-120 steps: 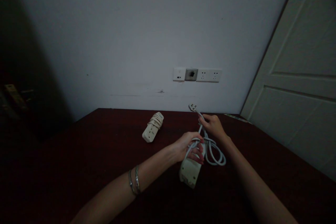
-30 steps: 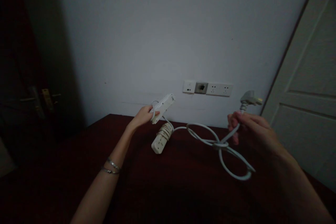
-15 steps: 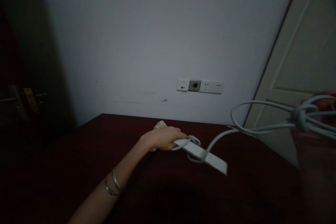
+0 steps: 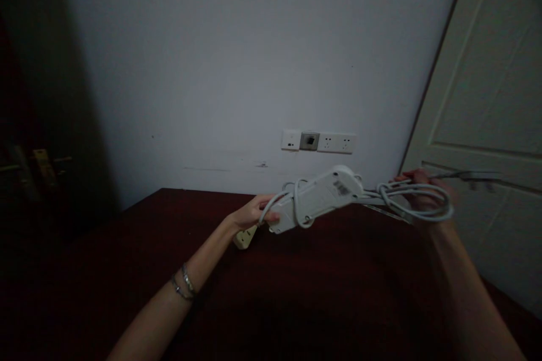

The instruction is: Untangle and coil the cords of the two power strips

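Observation:
My left hand [image 4: 256, 211] grips one end of a white power strip [image 4: 324, 194], which I hold tilted above the dark red table. Its underside, with a label and screws, faces me. A loop of its grey-white cord [image 4: 301, 206] is wound round the strip near my left fingers. At the right, my right hand [image 4: 423, 189] is closed round the bundled coils of the cord [image 4: 417, 203]; its fingers are partly blurred. Below my left hand a second, yellowish power strip [image 4: 244, 238] lies on the table, partly hidden by that hand.
The dark red table [image 4: 203, 271] stands against a pale wall [image 4: 220, 67]. A row of wall sockets [image 4: 334, 142] sits above its back edge. A pale panelled door [image 4: 478, 107] is at the right, and a dark door with a handle [image 4: 46, 163] at the left.
The white power strip has turned so its underside faces me, its far end swinging up. My right hand has moved left and inward with the cord coils, closer to the strip.

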`<control>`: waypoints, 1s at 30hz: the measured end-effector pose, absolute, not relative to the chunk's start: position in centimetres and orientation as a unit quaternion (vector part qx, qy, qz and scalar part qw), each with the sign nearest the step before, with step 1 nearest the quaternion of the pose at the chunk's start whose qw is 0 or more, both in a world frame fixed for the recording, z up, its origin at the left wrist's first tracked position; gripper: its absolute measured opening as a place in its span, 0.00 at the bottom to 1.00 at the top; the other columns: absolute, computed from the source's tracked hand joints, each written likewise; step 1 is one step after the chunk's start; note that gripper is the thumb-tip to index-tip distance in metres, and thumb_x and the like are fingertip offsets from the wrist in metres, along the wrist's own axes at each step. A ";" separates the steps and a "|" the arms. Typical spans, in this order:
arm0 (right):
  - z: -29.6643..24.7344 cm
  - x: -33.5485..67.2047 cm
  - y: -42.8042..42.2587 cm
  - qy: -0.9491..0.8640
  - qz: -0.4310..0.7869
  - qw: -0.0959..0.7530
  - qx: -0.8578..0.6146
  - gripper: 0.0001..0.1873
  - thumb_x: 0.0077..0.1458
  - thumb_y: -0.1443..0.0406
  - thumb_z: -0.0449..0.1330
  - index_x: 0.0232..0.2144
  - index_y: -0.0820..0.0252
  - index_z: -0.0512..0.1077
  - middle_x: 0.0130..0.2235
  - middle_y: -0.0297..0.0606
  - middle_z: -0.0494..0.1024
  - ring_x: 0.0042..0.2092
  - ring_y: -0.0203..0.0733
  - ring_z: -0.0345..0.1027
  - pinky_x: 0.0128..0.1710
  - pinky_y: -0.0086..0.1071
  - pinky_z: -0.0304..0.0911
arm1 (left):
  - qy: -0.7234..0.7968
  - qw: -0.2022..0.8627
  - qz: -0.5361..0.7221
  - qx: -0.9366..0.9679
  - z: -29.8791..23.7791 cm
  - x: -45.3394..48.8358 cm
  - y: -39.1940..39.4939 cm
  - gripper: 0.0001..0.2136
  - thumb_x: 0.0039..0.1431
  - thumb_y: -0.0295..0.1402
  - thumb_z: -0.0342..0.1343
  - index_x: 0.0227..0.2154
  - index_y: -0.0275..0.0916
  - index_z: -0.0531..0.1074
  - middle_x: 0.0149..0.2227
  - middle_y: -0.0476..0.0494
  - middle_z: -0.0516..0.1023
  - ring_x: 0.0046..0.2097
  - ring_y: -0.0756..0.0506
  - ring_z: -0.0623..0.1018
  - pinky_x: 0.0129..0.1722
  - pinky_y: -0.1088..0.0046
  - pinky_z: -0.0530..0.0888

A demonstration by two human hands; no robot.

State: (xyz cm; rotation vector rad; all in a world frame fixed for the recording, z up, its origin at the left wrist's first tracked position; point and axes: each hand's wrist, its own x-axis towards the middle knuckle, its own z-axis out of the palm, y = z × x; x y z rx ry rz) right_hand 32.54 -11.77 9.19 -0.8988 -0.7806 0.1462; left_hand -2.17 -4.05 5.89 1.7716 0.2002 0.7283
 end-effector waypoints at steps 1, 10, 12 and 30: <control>9.0 32.3 -11.6 -0.402 0.089 0.803 -0.431 0.17 0.46 0.54 0.62 0.23 0.64 0.70 0.25 0.38 0.72 0.29 0.36 0.69 0.28 0.29 0.65 | 0.094 0.600 0.337 0.719 5.6 -1.9 -3.9 0.28 0.41 0.44 0.64 0.44 0.32 0.71 0.34 0.40 0.75 0.33 0.47 0.73 0.32 0.74 0.70; 9.1 25.9 -11.8 -0.661 0.312 0.532 -0.427 0.19 0.51 0.50 0.57 0.30 0.62 0.70 0.27 0.36 0.71 0.31 0.38 0.70 0.34 0.32 0.65 | 0.269 0.600 0.454 0.601 4.4 -0.5 -2.0 0.20 0.45 0.42 0.61 0.36 0.30 0.71 0.28 0.40 0.73 0.26 0.48 0.73 0.24 0.73 0.69; 9.1 23.9 -12.2 -0.700 0.317 0.479 -0.424 0.19 0.53 0.50 0.54 0.34 0.61 0.68 0.24 0.33 0.69 0.28 0.36 0.68 0.31 0.31 0.64 | 0.305 0.577 0.437 0.619 3.9 -0.5 -1.7 0.19 0.45 0.43 0.60 0.33 0.30 0.71 0.25 0.42 0.72 0.23 0.50 0.71 0.21 0.75 0.66; 9.7 23.2 -13.4 -0.726 0.251 0.413 -0.490 0.18 0.51 0.52 0.57 0.33 0.61 0.72 0.24 0.34 0.70 0.22 0.31 0.60 0.19 0.25 0.57 | 0.274 0.124 0.430 0.851 7.0 -2.4 -4.1 0.17 0.53 0.32 0.53 0.47 0.39 0.71 0.46 0.40 0.74 0.45 0.43 0.72 0.46 0.67 0.66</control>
